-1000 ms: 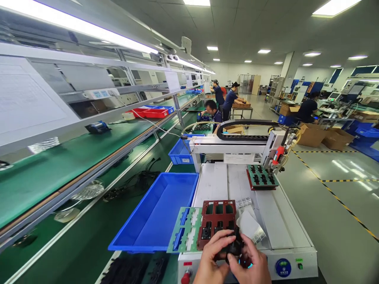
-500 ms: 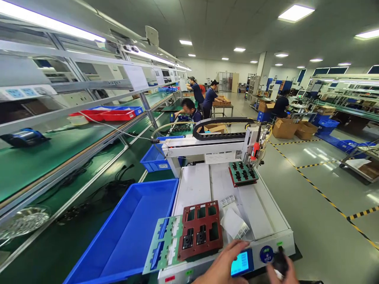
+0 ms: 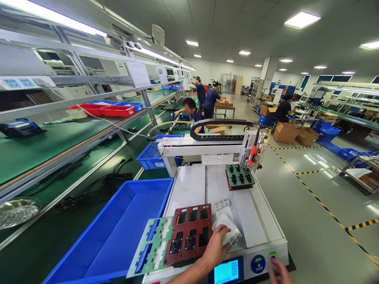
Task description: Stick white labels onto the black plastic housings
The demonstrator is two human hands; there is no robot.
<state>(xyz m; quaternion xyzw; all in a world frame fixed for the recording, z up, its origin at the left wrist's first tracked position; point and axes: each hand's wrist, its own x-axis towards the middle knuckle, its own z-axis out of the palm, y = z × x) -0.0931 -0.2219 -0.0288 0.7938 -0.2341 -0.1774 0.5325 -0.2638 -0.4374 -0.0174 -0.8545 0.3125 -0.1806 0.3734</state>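
Observation:
My left hand [image 3: 216, 245] reaches over the front of the white machine, thumb and fingers apart, at the edge of a crumpled label sheet [image 3: 226, 219]. I cannot tell whether it touches the sheet. Just left of it lies a red-brown fixture plate [image 3: 189, 221] with rectangular openings; two black parts [image 3: 190, 240] sit in its front row. My right hand [image 3: 278, 272] is low at the machine's front right corner, near a small button under a green label [image 3: 272, 253]. It is blurred and partly cut off by the frame edge. No object shows in it.
A green cut-out plate [image 3: 151, 242] overhangs a large blue bin [image 3: 127, 221]. Behind, a green board with several black parts [image 3: 239, 176] sits under the machine's head with its red tool [image 3: 252, 154]. A lit display [image 3: 226, 272] and round blue badge [image 3: 258, 264] are in front. Co-workers [image 3: 211, 98] work beyond.
My left hand has moved from beside the display up and forward to the label sheet. The black thing at my right hand is out of sight, and that hand has shifted slightly down.

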